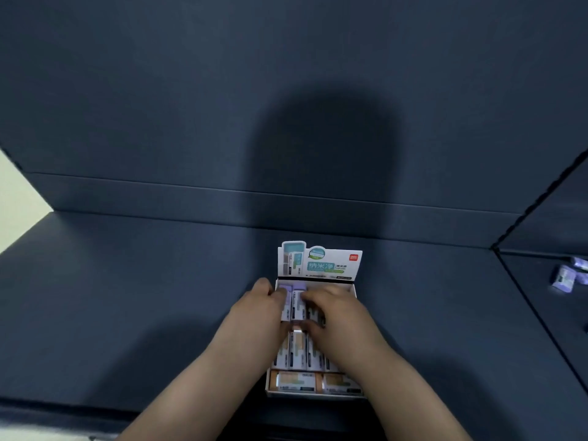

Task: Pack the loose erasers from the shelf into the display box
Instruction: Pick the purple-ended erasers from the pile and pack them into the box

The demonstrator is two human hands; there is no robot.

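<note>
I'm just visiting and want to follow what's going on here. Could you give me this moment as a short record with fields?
setting: dark blue shelf
box: white cardboard display box, printed header card upright
far row: small purple erasers in white sleeves
near rows: orange erasers
left hand: fingers on leftmost purple eraser; grip too blurred to tell
right hand: curled round the next purple eraser
outside box: loose purple erasers on the shelf at right

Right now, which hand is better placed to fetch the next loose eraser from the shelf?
Right hand, once it releases the purple eraser: the loose erasers lie far right of the display box; the left hand would have to cross over.
</note>
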